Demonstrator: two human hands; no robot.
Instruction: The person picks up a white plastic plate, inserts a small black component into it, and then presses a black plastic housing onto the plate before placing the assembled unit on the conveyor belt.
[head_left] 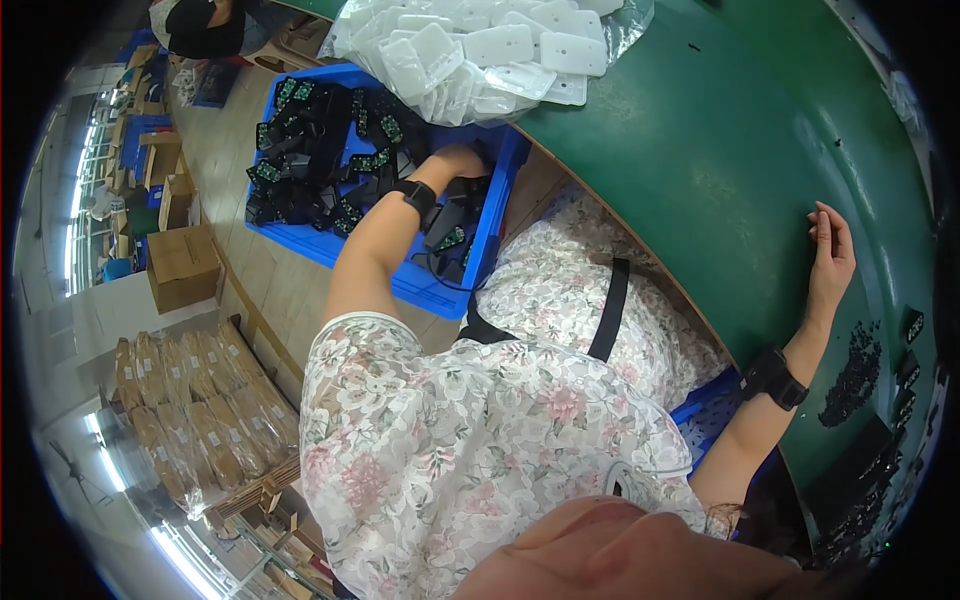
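My left hand [462, 160] reaches down into a blue plastic crate [350, 255] beside the table. Its fingers are hidden among black plastic housings [318, 125], several with green circuit boards on them, so whether they grip one does not show. A thin black cable loops near the crate's close edge. My right hand [832, 262] rests on the green tabletop [690, 150], its fingers loosely stretched and nothing in them. Close to that forearm lies a pile of tiny black parts [853, 375]. Both wrists wear black bands.
A clear bag of white plastic plates [500, 50] lies on the table's far left, overhanging the crate. More black pieces [908, 370] line the right rim. Left of me stand a cardboard box [182, 265] and a pallet of wrapped brown packages [215, 420]. Another person [215, 28] sits at the upper left.
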